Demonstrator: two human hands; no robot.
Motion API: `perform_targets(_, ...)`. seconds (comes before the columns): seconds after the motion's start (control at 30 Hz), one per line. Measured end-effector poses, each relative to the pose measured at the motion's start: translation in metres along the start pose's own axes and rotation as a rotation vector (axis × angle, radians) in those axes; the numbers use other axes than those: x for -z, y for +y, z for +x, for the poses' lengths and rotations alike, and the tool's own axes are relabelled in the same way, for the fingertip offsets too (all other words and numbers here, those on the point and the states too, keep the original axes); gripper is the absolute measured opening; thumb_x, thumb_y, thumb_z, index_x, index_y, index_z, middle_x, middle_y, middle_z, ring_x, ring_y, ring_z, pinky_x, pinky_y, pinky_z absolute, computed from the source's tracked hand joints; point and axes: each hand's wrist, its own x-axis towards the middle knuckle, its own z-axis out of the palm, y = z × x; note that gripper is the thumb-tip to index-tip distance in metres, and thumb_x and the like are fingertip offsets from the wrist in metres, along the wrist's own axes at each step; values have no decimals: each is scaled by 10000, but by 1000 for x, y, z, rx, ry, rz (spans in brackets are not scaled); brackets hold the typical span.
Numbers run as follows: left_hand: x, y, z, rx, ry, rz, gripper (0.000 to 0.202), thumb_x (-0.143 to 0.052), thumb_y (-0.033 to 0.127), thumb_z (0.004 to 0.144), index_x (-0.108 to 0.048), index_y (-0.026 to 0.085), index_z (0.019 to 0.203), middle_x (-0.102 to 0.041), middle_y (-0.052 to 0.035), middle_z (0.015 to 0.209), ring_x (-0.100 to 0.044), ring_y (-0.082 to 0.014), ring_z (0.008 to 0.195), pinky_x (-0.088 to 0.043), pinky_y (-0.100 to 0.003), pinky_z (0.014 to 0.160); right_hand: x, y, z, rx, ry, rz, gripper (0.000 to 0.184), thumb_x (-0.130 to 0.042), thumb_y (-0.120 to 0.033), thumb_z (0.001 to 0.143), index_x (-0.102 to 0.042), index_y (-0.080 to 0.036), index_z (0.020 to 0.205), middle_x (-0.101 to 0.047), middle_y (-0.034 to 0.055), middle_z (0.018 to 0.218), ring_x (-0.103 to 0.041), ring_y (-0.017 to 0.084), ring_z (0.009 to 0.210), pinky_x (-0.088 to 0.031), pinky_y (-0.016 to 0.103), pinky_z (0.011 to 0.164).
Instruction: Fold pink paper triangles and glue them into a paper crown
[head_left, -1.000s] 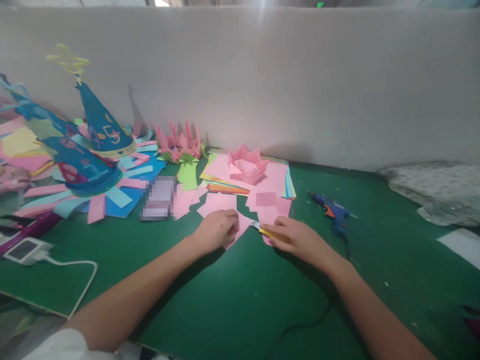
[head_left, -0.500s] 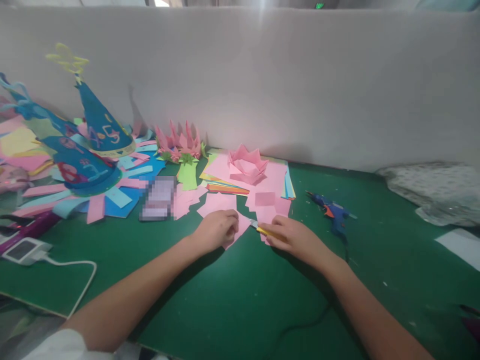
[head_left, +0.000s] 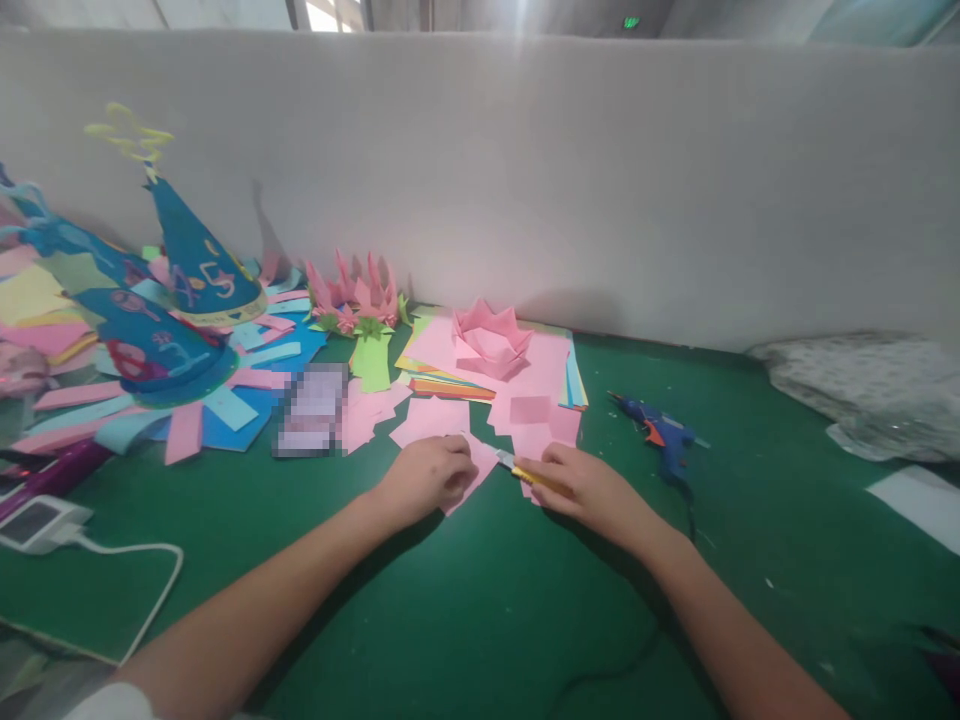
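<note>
My right hand (head_left: 576, 480) is closed around a yellow utility knife (head_left: 534, 474). The knife's blade points left, towards the edge of a pink paper piece (head_left: 484, 460). That piece lies under my left hand (head_left: 429, 478), whose fingers are curled and pressed down on it; the fingertips are partly hidden. Beyond my left hand lies more pink paper (head_left: 433, 412). Other pink pieces (head_left: 531, 432) sit behind and partly under my right hand. Farther back, a folded pink paper flower (head_left: 491, 340) rests on a stack of coloured paper (head_left: 555, 362).
A blue glue gun (head_left: 664, 430) lies to the right, its cord running across the green table (head_left: 420, 620). A phone (head_left: 311, 410), a pink paper crown (head_left: 356, 295) and blue cone hats (head_left: 199, 255) are at the left. Plastic wrapping (head_left: 862, 390) sits at the far right.
The view has tilted up slightly, so the scene sits lower in the picture. Both hands stay nearly in place; the knife's blade remains by the pink paper's edge.
</note>
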Motion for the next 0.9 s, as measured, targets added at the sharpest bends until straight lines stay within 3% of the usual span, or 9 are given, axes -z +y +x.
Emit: perform_targets(0.9, -1, -10, -4, -88, 37, -182, 245, -437, 157, 883, -677, 195, 847, -624, -42, 839, -566, -118, 769, -442, -212, 684, -2, -8, -6, -84, -26, 13, 366, -383, -276, 929, -535, -244, 1260, -556, 67, 839, -529, 171, 732, -418, 264, 622)
